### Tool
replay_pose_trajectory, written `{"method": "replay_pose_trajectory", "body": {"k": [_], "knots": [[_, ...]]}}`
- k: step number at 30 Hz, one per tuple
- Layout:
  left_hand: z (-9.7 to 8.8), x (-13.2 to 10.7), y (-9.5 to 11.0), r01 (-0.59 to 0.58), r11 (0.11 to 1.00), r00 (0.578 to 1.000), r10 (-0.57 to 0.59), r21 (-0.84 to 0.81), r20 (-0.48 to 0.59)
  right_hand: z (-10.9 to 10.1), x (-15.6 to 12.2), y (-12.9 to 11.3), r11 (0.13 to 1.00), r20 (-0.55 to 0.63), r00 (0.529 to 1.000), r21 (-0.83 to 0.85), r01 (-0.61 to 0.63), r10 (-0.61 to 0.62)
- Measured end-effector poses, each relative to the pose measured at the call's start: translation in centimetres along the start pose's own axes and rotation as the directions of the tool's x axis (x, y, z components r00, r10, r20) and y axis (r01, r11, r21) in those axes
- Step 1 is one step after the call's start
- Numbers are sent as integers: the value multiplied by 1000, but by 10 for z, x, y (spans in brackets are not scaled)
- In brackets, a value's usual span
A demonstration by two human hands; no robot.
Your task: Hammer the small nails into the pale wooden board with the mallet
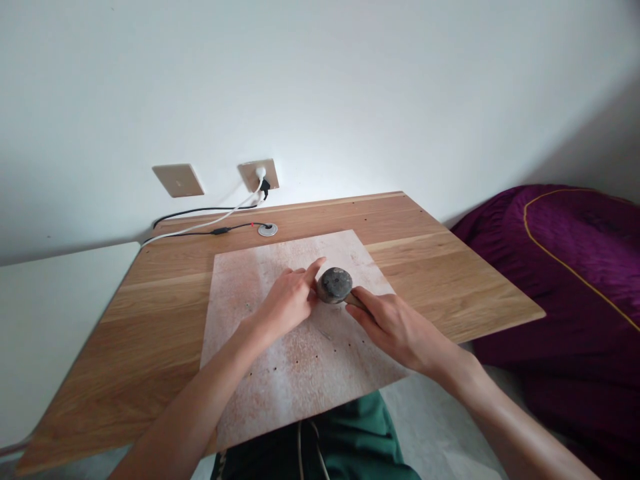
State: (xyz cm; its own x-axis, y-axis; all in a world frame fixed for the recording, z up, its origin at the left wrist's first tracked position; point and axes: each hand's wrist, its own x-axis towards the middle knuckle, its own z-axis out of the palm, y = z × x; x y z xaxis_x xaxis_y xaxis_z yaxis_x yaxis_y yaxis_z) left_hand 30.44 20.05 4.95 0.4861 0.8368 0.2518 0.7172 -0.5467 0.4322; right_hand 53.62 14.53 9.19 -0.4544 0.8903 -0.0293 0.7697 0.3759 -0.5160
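Note:
My right hand (385,323) grips the short wooden handle of a mallet (335,285), with its round dark grey head raised over the board. Right beside that head is my left hand (293,290). Its index finger points up and away, and the other fingers are curled in. The mallet head partly covers its fingertips, so whatever they pinch is hidden. Both hands are above a pale, mottled, worn board (290,393) with a row of small dark holes across its nearer part.
Under the board is a wooden desk (465,287). Cables (200,222) run along its back left to a wall socket (259,175), near a round grommet (267,230). A white surface (60,320) adjoins at left. Purple fabric (565,280) bulges at right.

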Motion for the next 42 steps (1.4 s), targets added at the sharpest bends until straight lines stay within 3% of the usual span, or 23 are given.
{"method": "replay_pose_trajectory", "body": {"k": [11, 26, 36, 42], "knots": [[-1, 1, 1, 2, 999, 1000, -3, -43, -18, 0, -1, -5, 997, -70, 997, 62, 39, -35], [3, 0, -1, -40, 998, 998, 42, 43, -38, 5, -2, -5, 998, -109, 994, 63, 20, -13], [1, 1, 0, -57, 996, 998, 58, 72, -5, 10, -2, -6, 997, -91, 996, 81, 16, -9], [0, 1, 2, -51, 997, 999, 51, 64, 0, 3, 0, -9, 996, -89, 996, 87, -7, 14]]}}
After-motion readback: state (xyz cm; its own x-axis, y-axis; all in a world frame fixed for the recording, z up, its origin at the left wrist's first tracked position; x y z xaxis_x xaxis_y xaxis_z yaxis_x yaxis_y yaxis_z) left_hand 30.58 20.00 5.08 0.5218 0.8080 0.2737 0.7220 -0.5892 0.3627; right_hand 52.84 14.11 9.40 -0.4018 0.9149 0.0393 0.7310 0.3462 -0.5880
